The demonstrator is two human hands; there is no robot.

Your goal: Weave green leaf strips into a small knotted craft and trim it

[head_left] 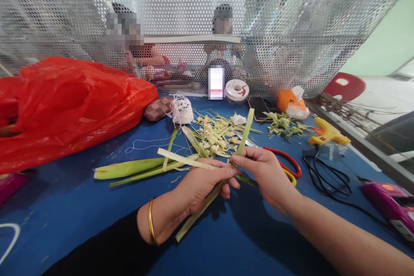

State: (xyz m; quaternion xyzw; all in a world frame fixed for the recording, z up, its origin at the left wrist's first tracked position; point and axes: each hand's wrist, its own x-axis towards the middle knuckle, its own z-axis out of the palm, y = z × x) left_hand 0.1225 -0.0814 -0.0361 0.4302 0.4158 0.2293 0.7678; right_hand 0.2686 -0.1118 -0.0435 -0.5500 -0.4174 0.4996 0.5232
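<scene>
Pale green leaf strips cross between my two hands above the blue table. My left hand (pixel 205 181), with a gold bangle at its wrist, is closed on the strips; one strip (pixel 184 158) points left over it and another (pixel 197 218) hangs down toward me. My right hand (pixel 258 168) pinches an upright strip (pixel 247 131) where the strips meet. The fingertips of both hands nearly touch, and the crossing itself is partly hidden. Longer green leaves (pixel 129 169) lie left of my hands. Just behind my right hand are scissors with red and yellow handles (pixel 291 159).
Leaf scraps (pixel 213 131) are heaped beyond my hands, beside white string (pixel 182 110). A red plastic bag (pixel 74 108) fills the left. On the right lie a yellow glue gun (pixel 328 133), black cable and purple device (pixel 390 205). People sit behind the perforated screen (pixel 181 4).
</scene>
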